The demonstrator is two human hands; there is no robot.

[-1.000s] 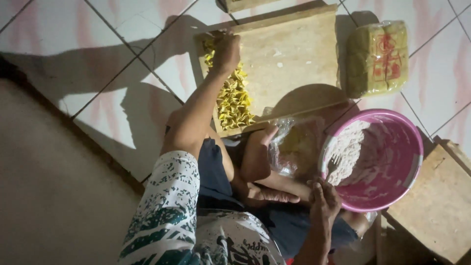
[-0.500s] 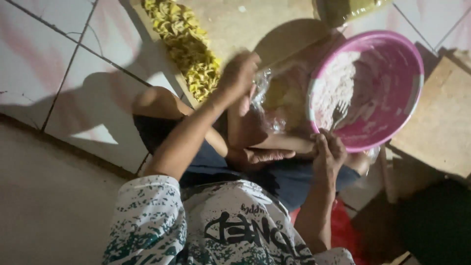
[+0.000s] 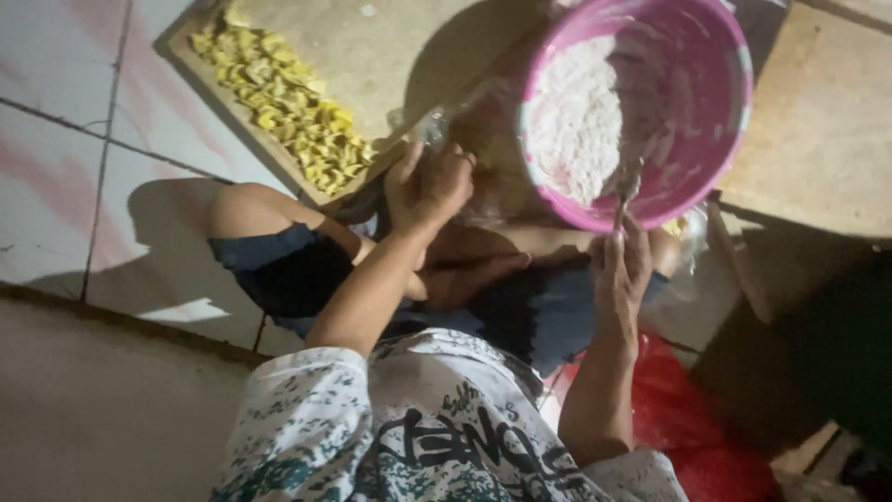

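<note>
I sit on the floor with a pink plastic bowl of white filling in front of my knees. My right hand grips a metal fork whose tip dips into the filling at the bowl's near rim. At a crumpled clear plastic bag just left of the bowl, my left hand rests with curled fingers, seen from the back. Whether it holds anything is hidden. A wooden board lies beyond, with several yellow folded dumplings heaped along its left edge.
White floor tiles spread to the left, with a darker concrete strip nearer me. A second wooden slab sits right of the bowl. Red plastic lies by my right elbow. My bent knee is beside the board.
My left hand left the dumplings on the board and came back to the plastic bag. The view shifted, bringing the bowl closer. My right hand stayed at the bowl with the fork.
</note>
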